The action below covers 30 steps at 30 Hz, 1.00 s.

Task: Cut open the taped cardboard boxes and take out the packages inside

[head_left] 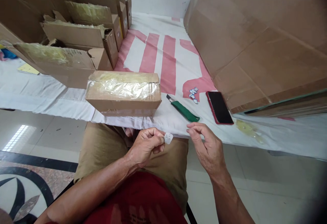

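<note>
Over my lap, my left hand (149, 144) pinches a small whitish label (168, 138) with faint dark marks between thumb and fingers. To its right, just off the table's front edge, is my right hand (208, 145). Its thumb and index fingertips are drawn together; whatever may be between them is too small to make out. Beyond it lies a green utility knife (184, 110), its dark tip pointing up and left. A closed cardboard box (124, 106), shiny clear tape across its top, sits at the table edge in front of my left hand.
Several open-flapped cardboard boxes (74, 33) line the left side. On the right stand a red-edged phone (219, 107) and a large cardboard carton (258, 43). Small white-and-blue scraps (193, 95) lie on the pink-and-white cloth (168, 60). A yellowish tape patch (247, 129) is near the front edge.
</note>
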Each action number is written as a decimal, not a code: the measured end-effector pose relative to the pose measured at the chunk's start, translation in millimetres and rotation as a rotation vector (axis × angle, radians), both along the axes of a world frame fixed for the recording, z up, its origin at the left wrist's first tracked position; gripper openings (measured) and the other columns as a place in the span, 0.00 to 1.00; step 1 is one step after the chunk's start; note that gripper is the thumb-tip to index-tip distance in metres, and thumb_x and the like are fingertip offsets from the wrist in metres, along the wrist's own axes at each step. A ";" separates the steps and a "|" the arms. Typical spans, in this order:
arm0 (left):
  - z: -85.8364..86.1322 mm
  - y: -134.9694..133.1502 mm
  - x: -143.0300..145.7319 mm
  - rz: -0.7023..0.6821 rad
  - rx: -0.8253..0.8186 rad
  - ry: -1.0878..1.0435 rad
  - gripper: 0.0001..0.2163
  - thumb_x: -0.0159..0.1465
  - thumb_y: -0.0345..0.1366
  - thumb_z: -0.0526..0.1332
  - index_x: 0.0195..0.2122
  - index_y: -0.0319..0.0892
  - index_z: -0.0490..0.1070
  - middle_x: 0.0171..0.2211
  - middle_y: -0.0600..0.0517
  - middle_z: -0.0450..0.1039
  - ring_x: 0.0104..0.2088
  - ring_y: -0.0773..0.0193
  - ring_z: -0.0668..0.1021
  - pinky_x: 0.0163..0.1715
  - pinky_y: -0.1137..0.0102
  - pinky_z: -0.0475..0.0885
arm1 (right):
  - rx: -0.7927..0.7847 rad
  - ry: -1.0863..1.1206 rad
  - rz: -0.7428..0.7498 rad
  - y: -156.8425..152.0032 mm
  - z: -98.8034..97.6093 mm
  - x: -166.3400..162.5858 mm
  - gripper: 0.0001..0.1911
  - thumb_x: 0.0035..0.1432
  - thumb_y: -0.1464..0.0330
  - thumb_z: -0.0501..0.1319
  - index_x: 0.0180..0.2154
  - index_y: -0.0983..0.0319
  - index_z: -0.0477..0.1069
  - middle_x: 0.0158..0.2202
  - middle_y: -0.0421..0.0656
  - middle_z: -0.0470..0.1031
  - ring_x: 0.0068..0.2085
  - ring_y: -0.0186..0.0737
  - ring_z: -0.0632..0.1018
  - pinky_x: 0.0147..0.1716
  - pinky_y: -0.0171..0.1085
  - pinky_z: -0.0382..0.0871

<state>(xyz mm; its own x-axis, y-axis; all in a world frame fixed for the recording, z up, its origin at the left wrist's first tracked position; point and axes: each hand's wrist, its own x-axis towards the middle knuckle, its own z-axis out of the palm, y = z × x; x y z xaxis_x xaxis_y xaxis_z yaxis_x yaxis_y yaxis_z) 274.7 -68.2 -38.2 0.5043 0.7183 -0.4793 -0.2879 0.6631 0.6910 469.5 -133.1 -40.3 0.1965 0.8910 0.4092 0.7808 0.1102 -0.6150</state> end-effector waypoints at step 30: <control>-4.4 2.4 -3.9 -0.072 0.133 0.017 0.11 0.49 0.38 0.72 0.21 0.39 0.73 0.26 0.50 0.77 0.18 0.74 0.68 0.20 0.74 0.60 | -0.419 0.614 0.223 22.2 23.5 -24.5 0.09 0.60 0.62 0.66 0.30 0.59 0.76 0.23 0.37 0.72 0.26 0.34 0.70 0.27 0.34 0.64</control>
<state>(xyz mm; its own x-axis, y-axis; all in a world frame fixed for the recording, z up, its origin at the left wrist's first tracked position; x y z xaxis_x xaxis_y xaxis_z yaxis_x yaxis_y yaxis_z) 270.8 -65.8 -42.6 0.5490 0.7388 -0.3909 -0.2304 0.5834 0.7788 445.0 -110.8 -16.8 0.0774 0.9925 -0.0947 0.2734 -0.1125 -0.9553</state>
